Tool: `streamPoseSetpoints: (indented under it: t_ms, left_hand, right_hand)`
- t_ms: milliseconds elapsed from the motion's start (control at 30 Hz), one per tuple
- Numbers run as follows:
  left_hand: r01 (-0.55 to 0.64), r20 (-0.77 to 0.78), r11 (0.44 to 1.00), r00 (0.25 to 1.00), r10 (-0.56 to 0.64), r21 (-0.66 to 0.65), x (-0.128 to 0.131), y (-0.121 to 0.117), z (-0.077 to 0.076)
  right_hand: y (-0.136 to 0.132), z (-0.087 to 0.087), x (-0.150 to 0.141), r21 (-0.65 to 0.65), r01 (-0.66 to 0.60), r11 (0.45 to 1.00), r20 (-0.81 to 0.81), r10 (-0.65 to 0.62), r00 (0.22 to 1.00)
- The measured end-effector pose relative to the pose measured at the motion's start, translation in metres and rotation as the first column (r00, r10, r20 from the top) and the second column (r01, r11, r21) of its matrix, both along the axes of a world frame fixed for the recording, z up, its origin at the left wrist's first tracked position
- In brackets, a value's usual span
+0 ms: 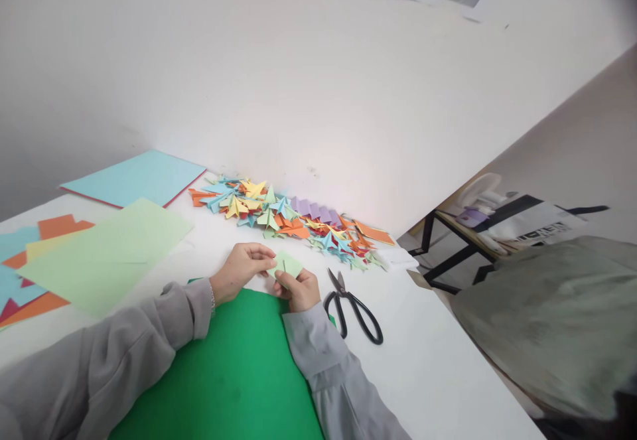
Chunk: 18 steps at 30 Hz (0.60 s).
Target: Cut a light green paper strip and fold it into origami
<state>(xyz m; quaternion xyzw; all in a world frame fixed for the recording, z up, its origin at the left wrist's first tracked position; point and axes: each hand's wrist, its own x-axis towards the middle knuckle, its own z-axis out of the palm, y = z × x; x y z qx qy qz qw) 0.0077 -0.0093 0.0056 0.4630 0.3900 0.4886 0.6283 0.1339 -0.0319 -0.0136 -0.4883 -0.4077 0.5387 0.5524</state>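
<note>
Between my two hands is a small piece of light green paper (289, 264) with a crease or edge line on it. My left hand (243, 269) pinches its left side between thumb and fingers. On its lower right side, my right hand (299, 289) grips it with the thumb on top. Both hands are above the far end of a green sheet (239, 360) that covers the near part of the table. Black-handled scissors (352, 307) lie just right of my right hand, blades slightly apart.
Folded paper planes (279, 218) in several colours are heaped along the wall. Light green sheets (114, 254) and coloured paper pieces (30, 274) lie on the left, with a blue sheet stack (139, 178) behind. A black-framed stand (462, 247) is beyond the table's right edge.
</note>
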Motion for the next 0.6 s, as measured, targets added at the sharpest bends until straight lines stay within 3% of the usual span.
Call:
streamPoseSetpoints:
  t_ms: [200,600]
  left_hand:
    - [0.03,-0.064,0.999,0.998,-0.028,0.03,0.001,-0.0006,-0.0022]
    - [0.02,0.002,0.999,1.0,-0.02,-0.028,0.0008,0.0,0.0018]
  right_hand:
    - [0.0004,-0.0015,-0.0001,0.012,0.035,0.999,0.03,-0.035,0.999]
    - [-0.0007,0.0004,-0.0016,0.017,0.015,1.0,0.041,-0.016,0.999]
